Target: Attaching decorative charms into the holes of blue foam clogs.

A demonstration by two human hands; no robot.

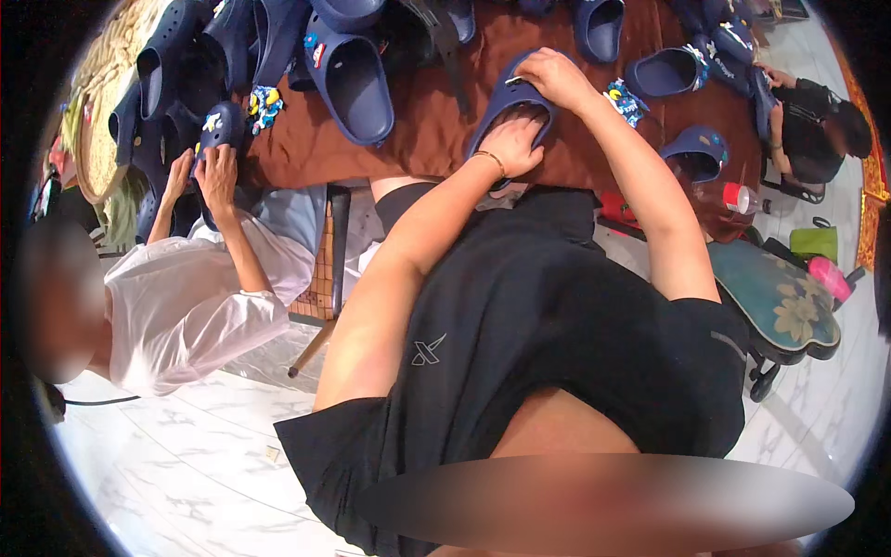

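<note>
A navy blue clog (pixel 486 113) with holes in its toe lies before me on the brown tablecloth, toe pointing away. My left hand (pixel 510 148) reaches into the foot opening, its fingertips partly hidden inside the shoe while it grips the clog. On top of the toe, my right hand (pixel 560 82) has its fingers closed at a small whitish-yellow shoe charm (pixel 514 81), pressed against the upper. Just right of that hand sits a small heap of colourful charms (pixel 626 104).
More navy clogs (pixel 351 88) crowd the brown-covered table (pixel 408 148). At left, a person in white (pixel 200 302) handles a clog, near another charm heap (pixel 265 108). A person in black (pixel 817 139) works at the far right. A red-labelled bottle (pixel 740 198) and flowered stool (pixel 780 297) stand right.
</note>
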